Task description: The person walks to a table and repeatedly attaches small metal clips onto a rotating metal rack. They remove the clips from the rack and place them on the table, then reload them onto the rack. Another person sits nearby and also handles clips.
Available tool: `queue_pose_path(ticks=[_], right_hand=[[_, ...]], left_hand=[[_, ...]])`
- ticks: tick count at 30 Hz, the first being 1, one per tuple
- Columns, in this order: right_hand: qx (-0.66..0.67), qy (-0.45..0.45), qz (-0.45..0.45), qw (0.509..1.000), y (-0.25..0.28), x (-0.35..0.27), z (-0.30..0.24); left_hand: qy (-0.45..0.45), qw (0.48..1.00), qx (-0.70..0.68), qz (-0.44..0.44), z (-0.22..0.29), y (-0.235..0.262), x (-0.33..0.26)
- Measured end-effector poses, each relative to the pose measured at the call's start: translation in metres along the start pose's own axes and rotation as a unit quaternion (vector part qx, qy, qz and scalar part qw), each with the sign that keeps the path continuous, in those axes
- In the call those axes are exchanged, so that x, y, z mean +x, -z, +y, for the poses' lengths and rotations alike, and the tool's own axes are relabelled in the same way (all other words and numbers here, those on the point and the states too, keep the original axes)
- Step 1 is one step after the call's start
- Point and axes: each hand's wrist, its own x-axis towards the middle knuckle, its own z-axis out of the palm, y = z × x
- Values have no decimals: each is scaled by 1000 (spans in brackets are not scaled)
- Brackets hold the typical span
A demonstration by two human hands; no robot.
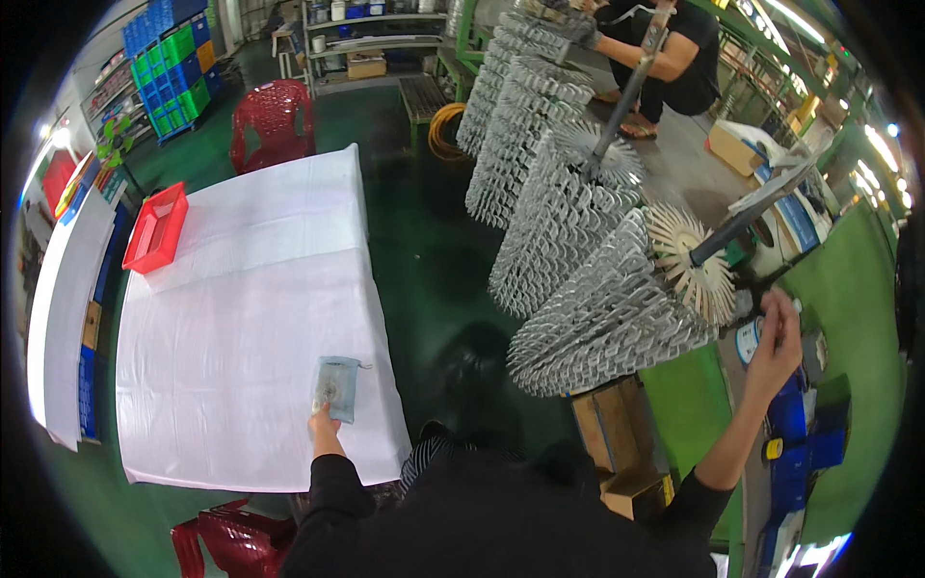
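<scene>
In the head view, the left hand pinches a small clear bag by its lower edge over the white-covered table. The right hand, fingers loosely curled, reaches up beside the nearest rack of grey metal parts, touching nothing I can make out.

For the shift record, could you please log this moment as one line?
left hand: holds small clear bag over white table | right hand: raised by metal parts rack, grip unclear
</scene>
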Motion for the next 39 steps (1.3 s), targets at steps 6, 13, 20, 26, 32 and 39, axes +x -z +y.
queue_pose_path(ticks=[6,13,20,26,32,39], right_hand=[[159,-94,-43,982,-16,52,49],[430,-153,-220,862,-61,75,55],[493,-224,-135,830,-104,102,38],[519,-218,-183,806,-110,105,55],[503,-207,-155,825,-112,105,40],[543,-266,-178,777,-112,110,50]], left_hand=[[-14,993,-97,-64,0,5,-15],[-5,999,-10,-49,-26,37,-11],[3,997,-16,76,-20,61,-6],[-19,994,-60,88,-41,95,-11],[-2,994,-102,48,-129,157,36],[-1,981,-176,-82,-157,190,36]])
